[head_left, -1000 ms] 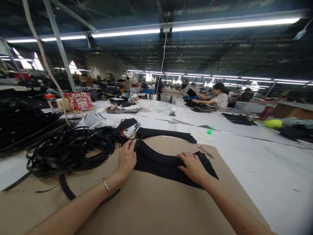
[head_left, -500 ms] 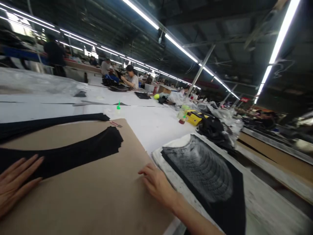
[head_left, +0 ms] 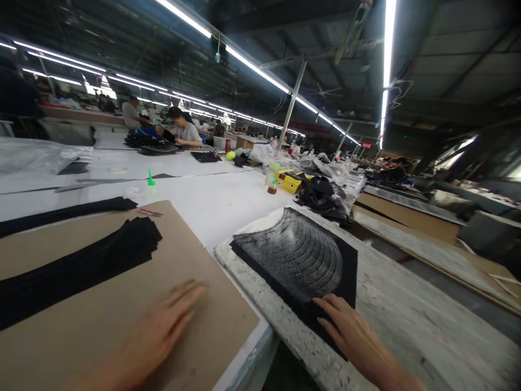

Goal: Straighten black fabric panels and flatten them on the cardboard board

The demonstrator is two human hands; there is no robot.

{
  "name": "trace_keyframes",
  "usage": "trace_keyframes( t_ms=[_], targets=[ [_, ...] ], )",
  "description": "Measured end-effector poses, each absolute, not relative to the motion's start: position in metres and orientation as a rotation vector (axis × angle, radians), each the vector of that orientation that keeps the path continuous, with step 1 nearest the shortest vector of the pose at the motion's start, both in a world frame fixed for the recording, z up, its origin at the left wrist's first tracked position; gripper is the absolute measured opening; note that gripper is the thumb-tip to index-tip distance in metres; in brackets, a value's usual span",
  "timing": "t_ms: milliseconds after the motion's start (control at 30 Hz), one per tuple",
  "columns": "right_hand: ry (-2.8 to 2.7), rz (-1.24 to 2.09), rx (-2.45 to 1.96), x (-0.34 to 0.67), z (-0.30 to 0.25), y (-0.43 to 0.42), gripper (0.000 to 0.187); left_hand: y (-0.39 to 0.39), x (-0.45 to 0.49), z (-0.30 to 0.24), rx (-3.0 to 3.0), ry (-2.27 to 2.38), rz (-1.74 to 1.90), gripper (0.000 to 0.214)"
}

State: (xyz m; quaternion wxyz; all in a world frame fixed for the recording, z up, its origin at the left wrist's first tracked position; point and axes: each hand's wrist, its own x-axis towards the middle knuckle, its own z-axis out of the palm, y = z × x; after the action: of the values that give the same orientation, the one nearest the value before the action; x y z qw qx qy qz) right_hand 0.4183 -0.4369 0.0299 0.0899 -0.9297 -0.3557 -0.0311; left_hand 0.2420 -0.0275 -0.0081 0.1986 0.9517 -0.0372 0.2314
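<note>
My right hand (head_left: 352, 334) lies with fingers stretched out on the near edge of a fanned stack of black curved pieces (head_left: 299, 255). That stack rests on a black sheet on a white side board (head_left: 391, 304). My left hand (head_left: 163, 323) is blurred by motion and hovers over the brown cardboard sheet (head_left: 191, 271), its fingers apart and holding nothing. On the cardboard to the left lies a pile of long black curved pieces (head_left: 81, 260).
Behind the cardboard on the white table (head_left: 220, 201) lie a black strip (head_left: 65, 212), a green-capped glue bottle (head_left: 150, 184) and a small tool (head_left: 148, 212). Further right are a yellow box (head_left: 293, 181), bottles and black bags. Other people work at far tables (head_left: 185, 130).
My view swung right. My right hand left the cardboard's edge and came down on the fanned black stack on the side board. My left hand came off the black pile and moved right.
</note>
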Motion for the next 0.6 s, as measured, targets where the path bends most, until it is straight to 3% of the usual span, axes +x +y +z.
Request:
trace_keyframes(
  t_ms=[233, 500, 600],
  targets=[
    [-1.281, -0.386, -2.786, 0.43, 0.022, -0.429, 0.026, -0.183, 0.348, 0.028, 2.531, -0.723, 0.266, 0.059],
    [-1.318, -0.379, -2.681, 0.441, 0.02, -0.44, 0.03, -0.206, 0.374, 0.001, 2.556, -0.665, 0.248, 0.05],
    [-1.017, -0.285, -2.5, 0.448, 0.021, -0.461, 0.026, -0.212, 0.37, 0.004, 2.531, -0.62, 0.309, 0.045]
  ],
)
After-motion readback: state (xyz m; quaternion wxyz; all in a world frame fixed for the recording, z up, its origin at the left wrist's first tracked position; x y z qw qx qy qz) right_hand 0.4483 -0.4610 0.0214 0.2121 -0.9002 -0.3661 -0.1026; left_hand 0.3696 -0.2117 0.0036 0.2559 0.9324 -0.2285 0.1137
